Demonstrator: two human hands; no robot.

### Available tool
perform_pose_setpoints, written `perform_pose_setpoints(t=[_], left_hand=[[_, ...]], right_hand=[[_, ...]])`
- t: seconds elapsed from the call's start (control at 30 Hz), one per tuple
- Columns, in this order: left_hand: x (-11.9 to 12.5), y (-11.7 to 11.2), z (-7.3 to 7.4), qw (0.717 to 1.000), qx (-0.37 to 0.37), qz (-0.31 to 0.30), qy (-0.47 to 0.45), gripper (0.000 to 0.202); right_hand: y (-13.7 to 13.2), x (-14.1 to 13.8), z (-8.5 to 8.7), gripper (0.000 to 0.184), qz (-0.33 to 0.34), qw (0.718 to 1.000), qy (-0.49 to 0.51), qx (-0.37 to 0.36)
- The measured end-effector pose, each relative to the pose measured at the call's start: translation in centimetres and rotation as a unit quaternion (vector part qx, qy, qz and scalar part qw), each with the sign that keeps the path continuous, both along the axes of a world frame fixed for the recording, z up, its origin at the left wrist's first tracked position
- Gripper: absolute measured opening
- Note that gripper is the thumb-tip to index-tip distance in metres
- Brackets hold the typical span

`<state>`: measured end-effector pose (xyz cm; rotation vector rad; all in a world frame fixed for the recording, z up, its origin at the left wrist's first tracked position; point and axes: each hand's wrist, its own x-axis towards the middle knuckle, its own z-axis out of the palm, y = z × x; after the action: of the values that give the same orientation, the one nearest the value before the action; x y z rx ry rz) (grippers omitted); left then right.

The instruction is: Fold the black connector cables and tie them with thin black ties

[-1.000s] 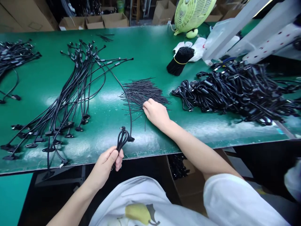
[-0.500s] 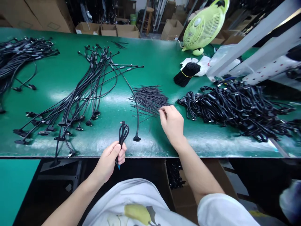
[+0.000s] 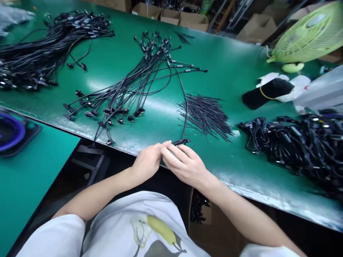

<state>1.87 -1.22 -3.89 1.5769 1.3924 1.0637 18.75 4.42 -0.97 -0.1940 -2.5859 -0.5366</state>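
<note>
My left hand [image 3: 148, 160] and my right hand [image 3: 184, 162] meet at the table's front edge, fingers closed around a folded black cable [image 3: 180, 142]. Its looped end pokes out above the fingers; the rest is hidden. Whether a thin tie is also in the right fingers cannot be seen. Just beyond the hands lies a loose pile of thin black ties [image 3: 206, 116]. One single cable [image 3: 184, 92] runs down the table towards the held one. To the left, a spread bunch of black cables with connectors [image 3: 128, 82] rests on the green table [image 3: 227, 75].
A heap of coiled black cables [image 3: 292, 146] lies at right, with a banded black bundle [image 3: 268, 92] behind it. A green fan [image 3: 308, 34] stands at the back right. More cables [image 3: 61, 46] cover the far left. Below the edge is an open carton [image 3: 214, 225].
My right hand has come from the tie pile to the left hand, and both now close on the folded cable. The view has turned and shifted, showing more of the left side.
</note>
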Motion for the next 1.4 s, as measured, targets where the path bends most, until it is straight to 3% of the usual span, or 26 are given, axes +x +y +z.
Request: perform_pose_setpoints(t=[0.07, 0.13, 0.27, 0.37, 0.5, 0.6, 0.73, 0.87, 1.0, 1.1, 1.17, 1.23, 1.3, 1.4], left_hand=[[-0.4, 0.1, 0.0, 0.999, -0.024, -0.024, -0.005, 0.039], [-0.9, 0.1, 0.1, 0.987, -0.120, -0.055, -0.088, 0.037], [-1.5, 0.0, 0.5, 0.908, -0.292, -0.090, -0.286, 0.040], [-1.7, -0.1, 0.9, 0.880, -0.326, -0.097, -0.332, 0.047], [-1.4, -0.2, 1.4, 0.875, -0.345, -0.083, -0.329, 0.040], [-1.1, -0.2, 2.0, 0.886, -0.335, -0.077, -0.312, 0.033], [-1.2, 0.0, 2.6, 0.899, -0.282, -0.040, -0.332, 0.048], [-1.6, 0.8, 2.7, 0.879, -0.228, 0.034, -0.417, 0.038], [-1.8, 1.4, 3.0, 0.869, -0.218, 0.054, -0.441, 0.029], [-1.9, 1.5, 3.1, 0.876, -0.156, 0.057, -0.453, 0.026], [-2.0, 1.8, 2.6, 0.867, -0.132, 0.040, -0.478, 0.026], [-2.3, 2.0, 1.8, 0.849, -0.142, -0.001, -0.508, 0.034], [-2.7, 2.1, 1.2, 0.846, -0.155, -0.043, -0.509, 0.043], [-3.4, 1.5, 1.5, 0.910, -0.100, -0.036, -0.400, 0.037]], right_hand=[[0.9, -0.2, 1.1, 0.022, 0.046, 0.995, -0.079, 0.039], [1.2, -0.5, 2.3, 0.026, 0.071, 0.986, -0.138, 0.062], [0.6, -1.0, 3.7, 0.037, 0.106, 0.973, -0.194, 0.068], [-0.2, -1.3, 3.8, 0.045, 0.086, 0.955, -0.252, 0.131], [-0.4, -1.7, 3.5, 0.050, 0.078, 0.945, -0.274, 0.160], [0.0, -2.0, 3.5, 0.047, 0.082, 0.953, -0.259, 0.134], [0.7, -2.6, 3.7, 0.031, 0.014, 0.968, -0.228, 0.105], [1.4, -3.5, 3.0, 0.019, -0.065, 0.989, -0.113, 0.070], [1.7, -4.1, 2.4, 0.022, -0.110, 0.992, -0.048, 0.022], [1.8, -4.2, 2.2, 0.024, -0.123, 0.980, 0.030, -0.154], [1.7, -4.0, 1.8, 0.022, -0.118, 0.939, 0.096, -0.309], [1.6, -3.6, 0.9, 0.019, -0.098, 0.908, 0.139, -0.384], [1.5, -3.1, -0.2, 0.017, -0.071, 0.922, 0.137, -0.356], [1.8, -2.4, -1.2, 0.019, -0.056, 0.966, 0.085, -0.240]])
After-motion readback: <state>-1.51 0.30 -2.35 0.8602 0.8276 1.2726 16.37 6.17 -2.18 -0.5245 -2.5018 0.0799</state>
